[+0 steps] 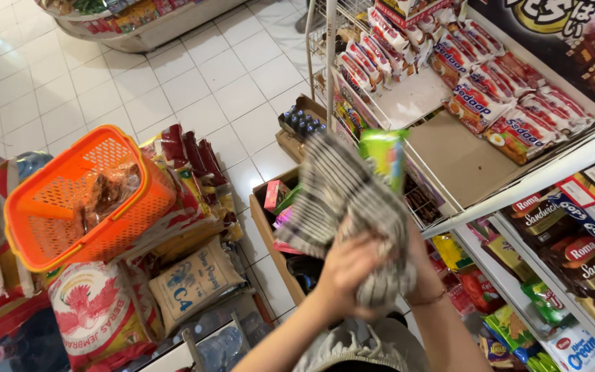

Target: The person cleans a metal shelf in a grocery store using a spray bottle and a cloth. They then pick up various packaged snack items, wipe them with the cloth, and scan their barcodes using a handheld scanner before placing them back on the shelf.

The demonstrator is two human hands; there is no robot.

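Far left: orange plastic shopping basket (84, 196) sits tilted on stacked rice sacks (105, 310), one clear packet of something brown inside. Cardboard box (273, 231) of small packets is on the tiled floor between the sacks and the rack.

Centre: both hands are up in front of the rack on a grey-and-white striped cloth (349, 189). Left hand (346, 272) is closed on the lower bunched end of the cloth, fingers wrapped in. Right hand (414, 258) is mostly behind the cloth, bracelet at the wrist; it looks pressed on the fabric, but I can't tell the finger grip. A green snack packet (383, 155) shows at the cloth's top edge, touching it. Can't tell whether it's held or just wiped.

Right: wire-edged shelf (463, 162) has a bare patch directly beyond the packet; red-and-white instant noodle packs (511, 103) are stacked further right and behind. Biscuit packs (573, 258) are on the shelf below.

Judgement: cloth is loose and long, so keep the tail gathered in the left hand to stop it snagging the wire rim or dragging noodle packs off. Support the green packet from behind, light pressure only; it'll crush easily.
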